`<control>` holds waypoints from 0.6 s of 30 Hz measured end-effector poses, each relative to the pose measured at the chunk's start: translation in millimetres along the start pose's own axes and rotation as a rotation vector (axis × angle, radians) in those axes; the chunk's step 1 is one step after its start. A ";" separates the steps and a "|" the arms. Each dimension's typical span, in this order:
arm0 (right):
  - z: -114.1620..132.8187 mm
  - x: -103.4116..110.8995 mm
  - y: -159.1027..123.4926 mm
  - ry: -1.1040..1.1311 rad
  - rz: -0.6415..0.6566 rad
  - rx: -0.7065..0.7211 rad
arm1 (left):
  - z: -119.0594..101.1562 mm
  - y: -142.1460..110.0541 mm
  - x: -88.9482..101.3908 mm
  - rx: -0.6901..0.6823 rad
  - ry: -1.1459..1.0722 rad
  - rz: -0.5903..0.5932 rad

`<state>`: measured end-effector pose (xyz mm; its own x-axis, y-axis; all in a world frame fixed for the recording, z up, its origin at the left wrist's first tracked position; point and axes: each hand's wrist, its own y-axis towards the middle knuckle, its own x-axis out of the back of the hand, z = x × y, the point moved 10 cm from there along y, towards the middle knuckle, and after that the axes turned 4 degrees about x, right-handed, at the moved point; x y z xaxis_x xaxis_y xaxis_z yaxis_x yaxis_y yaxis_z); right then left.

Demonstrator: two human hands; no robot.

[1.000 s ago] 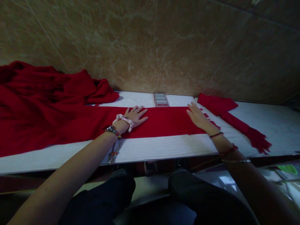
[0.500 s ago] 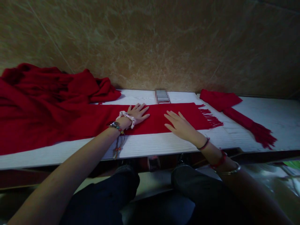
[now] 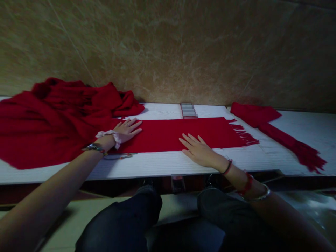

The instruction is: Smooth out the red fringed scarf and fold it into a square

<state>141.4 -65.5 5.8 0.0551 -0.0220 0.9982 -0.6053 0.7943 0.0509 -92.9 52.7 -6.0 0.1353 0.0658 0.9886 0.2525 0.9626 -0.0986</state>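
Observation:
A long red scarf (image 3: 168, 134) lies flat along a white table (image 3: 162, 164), its fringed end pointing right. My left hand (image 3: 127, 128) rests flat on the scarf's left part, fingers stretched out, with a pale scrunchie and a bead bracelet on the wrist. My right hand (image 3: 198, 150) lies flat on the scarf's near edge at the middle, fingers spread, with cords and a bangle on the wrist. Neither hand holds anything.
The scarf runs left into a bunched heap of red cloth (image 3: 52, 119). A second folded red scarf (image 3: 275, 131) with fringe lies at the right. A small blurred object (image 3: 188, 110) sits against the brown wall. My dark-trousered knees (image 3: 147, 217) are below the table edge.
My right hand has slid left along the scarf from its fringed end to the middle. My left hand has also shifted left along the cloth. The view has turned slightly.

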 end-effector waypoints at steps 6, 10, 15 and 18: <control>11.4 13.1 9.0 -0.005 -0.022 -0.016 | 6.4 -25.4 15.8 0.048 -0.009 -0.041; 30.8 25.9 29.9 -0.021 -0.131 0.020 | -48.2 -36.3 16.7 -0.134 -0.082 -0.062; 33.6 3.3 45.7 -0.008 -0.042 0.037 | -32.3 -47.9 -5.0 -0.144 -0.070 -0.007; 30.5 -1.8 45.2 -0.021 -0.042 0.042 | 6.8 -59.1 -11.7 -0.096 -0.044 -0.010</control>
<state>89.7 -48.1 7.2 0.0647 -0.0680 0.9956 -0.6359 0.7661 0.0937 -115.9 -3.2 -10.9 0.0906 0.0698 0.9934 0.3449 0.9336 -0.0971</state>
